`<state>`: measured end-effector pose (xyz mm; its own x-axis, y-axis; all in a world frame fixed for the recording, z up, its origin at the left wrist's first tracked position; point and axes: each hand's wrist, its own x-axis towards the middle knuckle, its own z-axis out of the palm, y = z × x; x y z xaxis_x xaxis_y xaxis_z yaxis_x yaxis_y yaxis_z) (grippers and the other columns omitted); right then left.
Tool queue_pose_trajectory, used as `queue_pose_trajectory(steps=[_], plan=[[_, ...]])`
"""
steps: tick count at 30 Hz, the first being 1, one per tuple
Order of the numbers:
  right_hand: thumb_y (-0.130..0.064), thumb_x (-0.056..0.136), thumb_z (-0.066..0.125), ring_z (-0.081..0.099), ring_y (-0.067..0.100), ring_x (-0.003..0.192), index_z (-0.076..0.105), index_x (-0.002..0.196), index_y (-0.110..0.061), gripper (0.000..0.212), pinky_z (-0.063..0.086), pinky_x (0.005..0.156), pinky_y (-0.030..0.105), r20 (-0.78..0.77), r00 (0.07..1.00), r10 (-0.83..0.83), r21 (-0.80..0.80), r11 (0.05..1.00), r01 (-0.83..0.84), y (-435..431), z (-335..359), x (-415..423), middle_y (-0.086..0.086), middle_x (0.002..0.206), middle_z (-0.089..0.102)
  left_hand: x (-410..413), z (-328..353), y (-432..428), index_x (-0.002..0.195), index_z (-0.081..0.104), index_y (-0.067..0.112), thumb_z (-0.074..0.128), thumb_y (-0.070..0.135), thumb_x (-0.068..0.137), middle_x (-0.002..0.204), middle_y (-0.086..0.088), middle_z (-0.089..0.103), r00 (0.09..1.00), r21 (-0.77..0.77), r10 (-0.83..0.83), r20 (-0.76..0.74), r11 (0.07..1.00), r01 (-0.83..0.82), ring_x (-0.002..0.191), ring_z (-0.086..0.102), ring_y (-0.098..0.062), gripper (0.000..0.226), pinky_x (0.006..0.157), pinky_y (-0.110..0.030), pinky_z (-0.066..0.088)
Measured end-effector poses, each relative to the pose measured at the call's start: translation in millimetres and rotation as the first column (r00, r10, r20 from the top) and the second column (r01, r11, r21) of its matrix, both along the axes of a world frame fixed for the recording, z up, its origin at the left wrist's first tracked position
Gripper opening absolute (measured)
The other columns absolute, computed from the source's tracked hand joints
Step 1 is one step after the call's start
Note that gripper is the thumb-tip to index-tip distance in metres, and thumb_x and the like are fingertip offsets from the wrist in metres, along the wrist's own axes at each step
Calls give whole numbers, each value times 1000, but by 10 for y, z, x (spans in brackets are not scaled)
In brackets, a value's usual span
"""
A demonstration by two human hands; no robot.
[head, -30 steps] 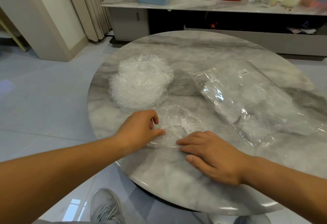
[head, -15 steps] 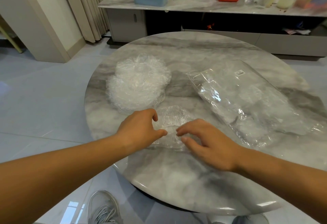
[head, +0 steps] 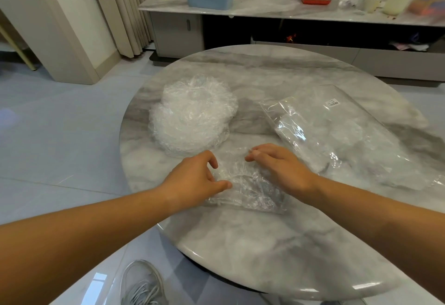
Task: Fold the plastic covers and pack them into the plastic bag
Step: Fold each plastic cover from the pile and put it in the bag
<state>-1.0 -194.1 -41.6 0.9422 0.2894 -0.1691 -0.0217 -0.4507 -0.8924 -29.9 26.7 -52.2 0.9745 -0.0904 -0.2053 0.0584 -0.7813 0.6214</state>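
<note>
Head view, starting at the left: a loose pile of plastic covers (head: 192, 117) sits on the left part of the round marble counter (head: 265, 244), with neither hand on it. Just in front of it the left hand (head: 192, 182) holds the left edge of a single cover (head: 248, 189), thumb laid on the film and fingers curled above it. This cover lies crumpled and partly flattened on the counter between the two hands. The right hand (head: 281, 167) pinches its far right edge with bunched fingertips, apparently to bring it over in a fold. Further right the plastic bag (head: 337, 133) lies flat, apart from the hands, seemingly with some film inside. The film looks thin, slippery and springy, so a fold may pop open when let go, or the edge may slip from the pinch. A careless sweep could also drag the pile out of order.
</note>
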Motion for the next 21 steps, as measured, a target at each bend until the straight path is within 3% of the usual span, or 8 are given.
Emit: queue_pose_trajectory(steps=[3, 5, 7, 9, 12, 14, 17, 21], plan=[[-25, 103, 57, 62, 5, 112, 76, 104, -21, 19, 45, 98, 27, 97, 995, 15, 65, 998, -22, -30, 3, -61, -9, 114, 69, 14, 16, -13, 110, 49, 30, 79, 62, 73, 72, 9, 72, 1000, 10, 9, -9, 1000, -9, 67, 66, -3, 57, 69, -31, 58], [-29, 100, 59, 62, 2, 111, 76, 107, -21, 20, 44, 98, 20, 200, 977, 78, 43, 995, -88, -51, 26, -147, -12, 111, 69, 19, 36, -25, 115, 46, 30, 79, 65, 71, 71, 10, 73, 1000, -10, 13, -25, 1000, -13, 65, 67, -1, 65, 66, -28, 56], [-39, 95, 56, 61, 3, 110, 76, 107, -21, 30, 43, 96, 17, 314, 935, 167, -54, 986, -158, -77, 20, -255, -13, 108, 68, 17, 64, -33, 120, 43, 31, 79, 71, 65, 74, 8, 74, 998, -47, 7, -65, 999, -10, 67, 68, -2, 77, 65, -25, 53], [-44, 94, 50, 62, 6, 109, 75, 109, -20, 38, 46, 96, 24, 384, 883, 269, -148, 962, -229, -118, -15, -356, -12, 107, 69, 13, 99, -36, 124, 40, 32, 78, 78, 58, 78, 6, 75, 993, -98, -14, -120, 995, 2, 71, 70, -4, 89, 68, -26, 54], [-36, 98, 51, 63, 11, 110, 73, 114, -15, 34, 47, 97, 34, 491, 755, 434, -300, 898, -321, -220, -103, -473, -7, 112, 70, 8, 148, -62, 127, 41, 31, 68, 84, 57, 80, 3, 76, 983, -178, -35, -183, 984, 1, 72, 71, -7, 92, 72, -29, 57], [-34, 98, 53, 61, 16, 116, 72, 114, -13, 32, 45, 100, 38, 516, 646, 563, -435, 821, -369, -284, -163, -528, -4, 115, 70, 18, 158, -70, 127, 43, 30, 62, 84, 61, 83, 1, 76, 974, -222, -19, -226, 975, -33, 69, 69, -7, 88, 64, -25, 53], [-37, 99, 53, 57, 18, 123, 70, 117, -15, 33, 43, 104, 40, 466, 566, 680, -572, 720, -394, -352, -253, -593, -4, 124, 66, 68, 97, -61, 124, 47, 31, 70, 78, 68, 79, 4, 75, 979, -139, -22, -201, 990, -6, 67, 69, -4, 76, 66, -24, 52], [-38, 99, 54, 55, 16, 129, 69, 118, -15, 34, 42, 106, 38, 440, 580, 685, -579, 711, -399, -411, -309, -634, -4, 135, 63, 122, 41, -43, 118, 60, 28, 82, 68, 64, 86, 9, 65, 998, 74, -5, -64, 997, 10, 80, 63, -5, 70, 73, -24, 50]])
